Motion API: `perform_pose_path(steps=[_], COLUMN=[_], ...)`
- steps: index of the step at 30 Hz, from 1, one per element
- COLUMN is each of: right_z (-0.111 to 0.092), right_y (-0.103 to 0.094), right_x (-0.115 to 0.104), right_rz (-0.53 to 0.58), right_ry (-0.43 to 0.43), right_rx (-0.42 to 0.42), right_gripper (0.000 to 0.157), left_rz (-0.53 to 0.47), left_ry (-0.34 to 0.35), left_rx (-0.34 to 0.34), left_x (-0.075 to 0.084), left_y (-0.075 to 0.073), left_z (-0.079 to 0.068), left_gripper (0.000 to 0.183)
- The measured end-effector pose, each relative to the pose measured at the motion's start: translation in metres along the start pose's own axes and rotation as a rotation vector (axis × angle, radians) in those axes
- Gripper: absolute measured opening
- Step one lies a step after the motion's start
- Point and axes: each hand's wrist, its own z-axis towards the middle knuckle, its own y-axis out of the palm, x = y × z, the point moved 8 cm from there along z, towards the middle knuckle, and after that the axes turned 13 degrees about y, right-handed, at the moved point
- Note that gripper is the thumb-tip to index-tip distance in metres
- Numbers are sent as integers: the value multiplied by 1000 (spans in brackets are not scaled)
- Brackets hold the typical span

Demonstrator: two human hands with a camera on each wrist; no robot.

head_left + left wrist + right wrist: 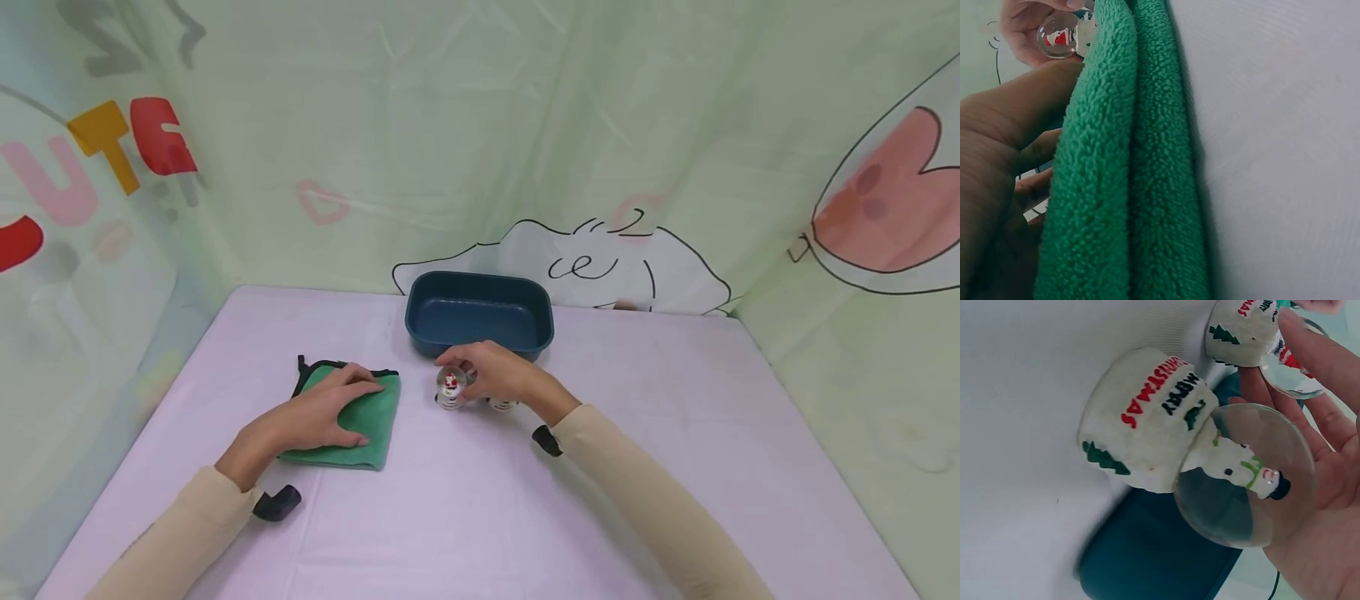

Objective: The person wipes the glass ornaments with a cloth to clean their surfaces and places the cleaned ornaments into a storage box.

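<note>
My right hand (498,372) holds a small snow globe (450,390) with a red-and-white Santa inside, thumb and fingers around its sides. It stands upright at table level. Under that hand is a second snow globe (502,405), mostly hidden in the head view. The right wrist view shows this snowman globe (1141,425) with a white "Merry Christmas" base, close to the palm. On the left, my left hand (322,412) rests on a folded green cloth (381,417) with black edging, fingers and thumb spread apart.
A dark blue rectangular basin (480,315) stands at the back of the table, just behind the right hand. Pale lilac cloth covers the table (465,517). Printed light-green curtains (465,150) enclose the back and sides.
</note>
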Motion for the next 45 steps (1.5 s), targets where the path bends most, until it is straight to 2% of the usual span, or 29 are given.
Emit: perform_pose_path(steps=[11,17,23,26,29,35,40,45], right_z=[5,4,-1,-5,-12,-23,-31,-40], right_y=[1,0,-4,-7,-11,-18,-23,-30], right_x=[2,-1,-4,-7,-9,-5,-3,1], right_rz=[-55,-21,13,39,93,276,403,502], right_ry=[6,-54,-75,-93,-115,-154,-201,-225], right_rx=[23,27,38,47,55,62,67,70], right_gripper=[51,48,47,47,46,44,42,43], left_rz=[56,70,74,61,57,59,6,-19], left_ry=[22,34,64,57,59,92,89,109], left_rx=[9,33,38,36,40,80,111,152], left_x=[3,5,8,9,10,10,9,9], left_y=[0,0,1,1,2,3,-2,-10], left_z=[2,1,0,-1,0,0,-4,-2], left_gripper=[65,59,49,46,41,31,27,27])
